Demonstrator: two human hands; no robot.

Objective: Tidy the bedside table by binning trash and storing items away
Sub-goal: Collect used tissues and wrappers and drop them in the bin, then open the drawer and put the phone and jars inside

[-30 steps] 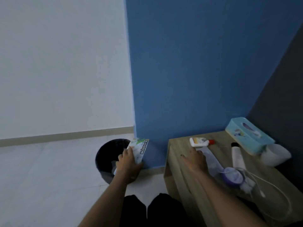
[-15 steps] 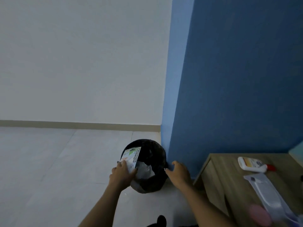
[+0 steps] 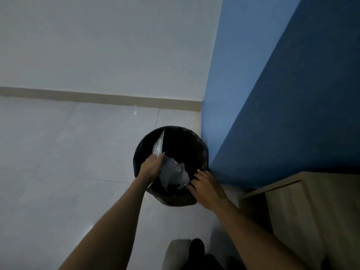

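Observation:
A round black bin (image 3: 196, 145) with a dark liner stands on the floor beside the blue wall. My left hand (image 3: 151, 168) is over its left rim, shut on a flat white and green packet (image 3: 158, 144) that points edge-on down into the bin. Crumpled white paper (image 3: 175, 175) lies inside the bin below that hand. My right hand (image 3: 206, 187) rests on the bin's right rim, fingers curled on the liner's edge. The wooden bedside table (image 3: 315, 199) shows only at the right edge; its top is out of view.
Pale floor tiles (image 3: 68, 162) spread to the left of the bin, ending at a beige skirting and a white wall. The blue wall (image 3: 272, 94) corner is just right of the bin. My dark-clad legs (image 3: 196, 256) are at the bottom.
My view has swung left and down, so the table top has left the frame. My left hand has lowered the packet into the bin, and my right hand has moved from the table to the bin's rim.

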